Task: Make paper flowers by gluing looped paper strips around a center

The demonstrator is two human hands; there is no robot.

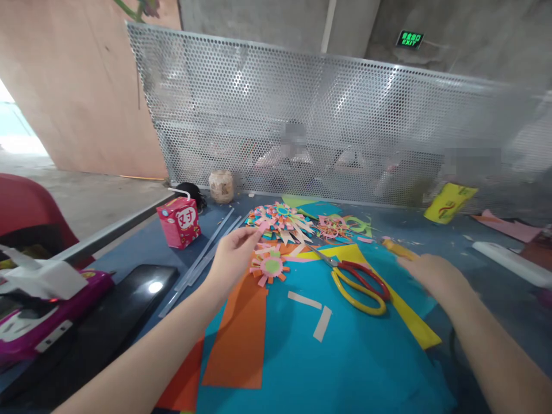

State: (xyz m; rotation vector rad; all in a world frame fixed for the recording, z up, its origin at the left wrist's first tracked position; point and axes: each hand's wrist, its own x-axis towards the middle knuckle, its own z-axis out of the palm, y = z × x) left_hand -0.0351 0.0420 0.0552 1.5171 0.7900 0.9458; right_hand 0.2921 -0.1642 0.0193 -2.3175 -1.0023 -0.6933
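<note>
My left hand (235,250) is closed in a pinch on a small pink paper strip (263,226), just in front of a heap of fringed paper flowers (282,215). Below the fingertips lies a paper flower with a green centre (273,264) and pink and orange petals. My right hand (431,276) is wrapped round a yellow glue gun (399,249), its body partly hidden by the fingers. Between the hands, scissors (362,287) with red and yellow handles rest on blue paper (345,356). Two pale paper strips, one of them a short strip (322,324), lie nearer me.
Clear glue sticks (202,261), a pink drink box (179,223) and a black phone (129,299) are on the left, beside a purple power strip (47,322). A jar (221,187) stands before the perforated metal screen (267,103). At right is a yellow packet (449,203).
</note>
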